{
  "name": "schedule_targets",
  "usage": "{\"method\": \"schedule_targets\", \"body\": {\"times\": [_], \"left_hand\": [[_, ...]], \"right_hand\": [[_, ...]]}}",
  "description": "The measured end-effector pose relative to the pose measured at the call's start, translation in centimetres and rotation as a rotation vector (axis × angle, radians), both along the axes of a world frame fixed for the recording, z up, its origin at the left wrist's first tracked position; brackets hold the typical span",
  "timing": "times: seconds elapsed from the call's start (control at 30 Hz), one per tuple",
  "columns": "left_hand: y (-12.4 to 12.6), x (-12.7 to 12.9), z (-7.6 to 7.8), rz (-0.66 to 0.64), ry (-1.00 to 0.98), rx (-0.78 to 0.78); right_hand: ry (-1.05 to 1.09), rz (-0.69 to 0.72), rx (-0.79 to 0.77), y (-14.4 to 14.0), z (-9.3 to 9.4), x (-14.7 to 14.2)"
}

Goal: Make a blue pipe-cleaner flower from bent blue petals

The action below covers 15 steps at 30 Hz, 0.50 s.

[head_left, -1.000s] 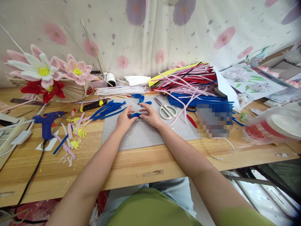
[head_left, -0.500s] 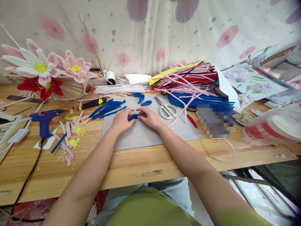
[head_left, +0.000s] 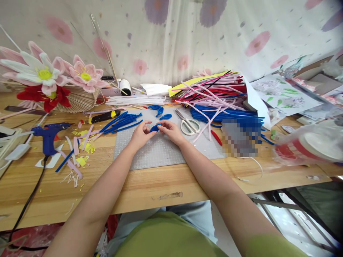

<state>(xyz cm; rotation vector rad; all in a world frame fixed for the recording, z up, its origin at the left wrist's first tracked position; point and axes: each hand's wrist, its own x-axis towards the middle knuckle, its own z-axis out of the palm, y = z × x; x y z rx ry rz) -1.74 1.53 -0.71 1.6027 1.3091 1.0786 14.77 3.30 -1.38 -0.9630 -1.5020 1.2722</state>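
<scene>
My left hand [head_left: 140,134] and my right hand [head_left: 171,131] meet over the grey cutting mat [head_left: 160,153]. Together they pinch a small blue pipe-cleaner loop [head_left: 154,128] between their fingertips. A few finished blue loops [head_left: 160,111] lie on the mat just beyond the hands. A bundle of straight blue pipe cleaners [head_left: 122,122] lies left of my left hand. White-handled scissors [head_left: 189,124] rest on the mat right of my right hand.
A big heap of red, pink and blue pipe cleaners [head_left: 219,100] fills the back right. A blue glue gun [head_left: 48,136] with its cord sits at the left among scraps. Pipe-cleaner flowers [head_left: 50,82] stand at the back left. A clear plastic bag [head_left: 308,142] lies at the right.
Both hands stay together on the blue loop, which now sits slightly farther from me, its shape turned between the fingertips. The view shifted a little.
</scene>
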Motion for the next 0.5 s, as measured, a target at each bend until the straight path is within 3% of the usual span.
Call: {"method": "schedule_targets", "body": {"times": [0.37, 0.5], "left_hand": [[0.22, 0.14, -0.3, 0.089, 0.016, 0.021], [-0.09, 0.02, 0.22, -0.028, -0.085, -0.006]], "right_hand": [[0.011, 0.034, -0.029, 0.0, 0.04, -0.21], [0.023, -0.016, -0.052, 0.02, 0.09, -0.36]]}}
